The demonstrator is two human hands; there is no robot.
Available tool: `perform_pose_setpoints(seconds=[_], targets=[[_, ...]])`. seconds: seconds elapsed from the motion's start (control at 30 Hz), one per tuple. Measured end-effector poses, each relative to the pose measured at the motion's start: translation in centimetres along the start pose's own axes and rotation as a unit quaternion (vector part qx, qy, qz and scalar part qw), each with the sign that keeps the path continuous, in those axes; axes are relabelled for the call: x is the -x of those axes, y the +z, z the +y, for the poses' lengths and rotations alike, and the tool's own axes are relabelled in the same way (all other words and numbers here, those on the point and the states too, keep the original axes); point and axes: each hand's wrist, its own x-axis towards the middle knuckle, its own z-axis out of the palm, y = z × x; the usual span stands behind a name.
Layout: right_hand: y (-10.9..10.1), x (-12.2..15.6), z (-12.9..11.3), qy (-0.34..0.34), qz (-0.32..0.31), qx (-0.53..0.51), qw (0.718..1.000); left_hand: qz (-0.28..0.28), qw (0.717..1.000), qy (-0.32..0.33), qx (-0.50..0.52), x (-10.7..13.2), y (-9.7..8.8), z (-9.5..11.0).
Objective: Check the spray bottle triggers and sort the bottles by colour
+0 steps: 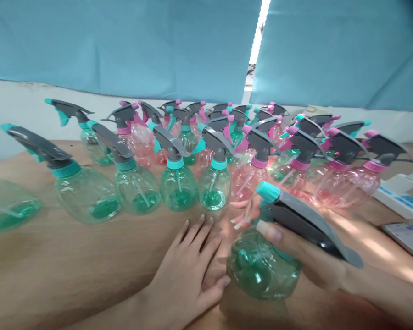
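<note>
My right hand (309, 256) is wrapped round the neck of a green spray bottle (265, 270) with a grey and teal trigger head, which it holds tilted at the front right. Flat on the wooden table lies my left hand (189, 261), fingers spread, just left of that bottle and holding nothing. Beyond my fingertips stand a green spray bottle (214, 188) with a teal collar and another green one (178, 188) beside it. A pink spray bottle (249, 178) stands behind my right fingers.
Several more green and pink spray bottles stand in rows across the table (99, 261). At the right edge lie a white and blue box (399, 197) and a phone (408, 236). Blue curtains (124, 46) hang behind, with a bright gap between them.
</note>
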Motion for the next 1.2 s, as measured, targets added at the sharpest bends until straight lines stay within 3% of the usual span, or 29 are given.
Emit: perform_pose_setpoints(seconds=[0.27,0.6,0.9,1.2], targets=[[-0.7,-0.2,-1.0,-0.002,0.006,0.003,1.000,0.015,1.000,0.013,-0.011,0.2,0.4,-0.1],[0.6,-0.4,0.3,0.003,-0.015,-0.058,0.998,0.011,1.000,0.015,0.010,0.1,0.2,-0.2],[0.4,-0.1,0.5,0.021,0.001,-0.064,0.998,0.027,0.999,0.024,0.012,0.3,0.4,-0.2],[0.2,0.0,0.1,0.029,-0.023,-0.064,0.997,0.034,0.999,0.026,0.005,0.2,0.5,-0.3]])
